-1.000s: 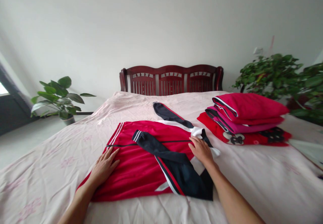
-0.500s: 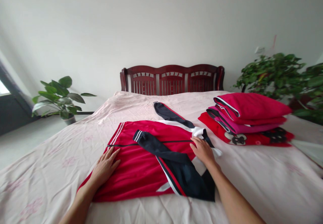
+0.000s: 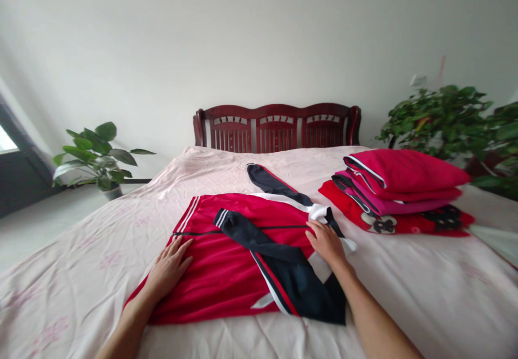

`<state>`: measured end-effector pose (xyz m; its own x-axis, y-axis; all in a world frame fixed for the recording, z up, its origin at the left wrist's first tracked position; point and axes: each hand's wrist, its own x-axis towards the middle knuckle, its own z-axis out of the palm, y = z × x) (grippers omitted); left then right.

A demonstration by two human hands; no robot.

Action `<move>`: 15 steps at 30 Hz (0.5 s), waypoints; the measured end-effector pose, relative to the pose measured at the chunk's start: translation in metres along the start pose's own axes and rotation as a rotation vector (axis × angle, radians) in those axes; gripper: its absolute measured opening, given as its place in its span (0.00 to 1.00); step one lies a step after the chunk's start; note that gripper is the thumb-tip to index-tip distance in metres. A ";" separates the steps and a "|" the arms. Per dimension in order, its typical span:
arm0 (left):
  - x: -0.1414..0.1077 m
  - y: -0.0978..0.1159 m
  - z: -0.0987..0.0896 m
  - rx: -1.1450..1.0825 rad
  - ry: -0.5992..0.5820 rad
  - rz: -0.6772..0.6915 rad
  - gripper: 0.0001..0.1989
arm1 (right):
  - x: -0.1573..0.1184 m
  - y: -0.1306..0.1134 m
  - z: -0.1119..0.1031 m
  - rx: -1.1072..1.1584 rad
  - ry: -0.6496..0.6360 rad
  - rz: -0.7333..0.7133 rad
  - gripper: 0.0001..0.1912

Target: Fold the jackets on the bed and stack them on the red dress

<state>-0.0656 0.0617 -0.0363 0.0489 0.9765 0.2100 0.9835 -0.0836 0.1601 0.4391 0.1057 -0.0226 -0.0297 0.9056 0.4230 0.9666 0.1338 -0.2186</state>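
A red, white and navy zip-up track jacket (image 3: 214, 272) lies spread on the bed, its hem to the left and its collar to the right. The near navy sleeve (image 3: 263, 240) is laid across the jacket's front. Beyond the body, the far sleeve (image 3: 271, 181) stretches out over the bedding. My left hand (image 3: 172, 264) rests flat on the striped hem, fingers spread. Near the white collar (image 3: 319, 213), my right hand (image 3: 327, 243) lies on the upper front with its fingers extended. Neither hand grips the cloth visibly.
A stack of folded red and pink clothes (image 3: 404, 170) sits at the right on the pale floral bedsheet (image 3: 81, 289). Behind the bed stands a dark red wooden headboard (image 3: 277, 127). Potted plants flank it, one on the left (image 3: 97, 151) and leafy ones on the right (image 3: 441, 116).
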 end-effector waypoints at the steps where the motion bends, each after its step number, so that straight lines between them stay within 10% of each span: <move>1: 0.000 0.000 0.000 0.000 -0.003 -0.003 0.28 | 0.000 0.000 0.000 0.003 0.002 -0.001 0.20; 15: 0.000 -0.004 0.003 0.006 -0.002 0.003 0.27 | -0.001 0.005 0.005 0.003 0.029 -0.024 0.20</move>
<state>-0.0686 0.0630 -0.0396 0.0526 0.9767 0.2083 0.9843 -0.0858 0.1539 0.4426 0.1079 -0.0287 -0.0457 0.8900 0.4536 0.9649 0.1568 -0.2105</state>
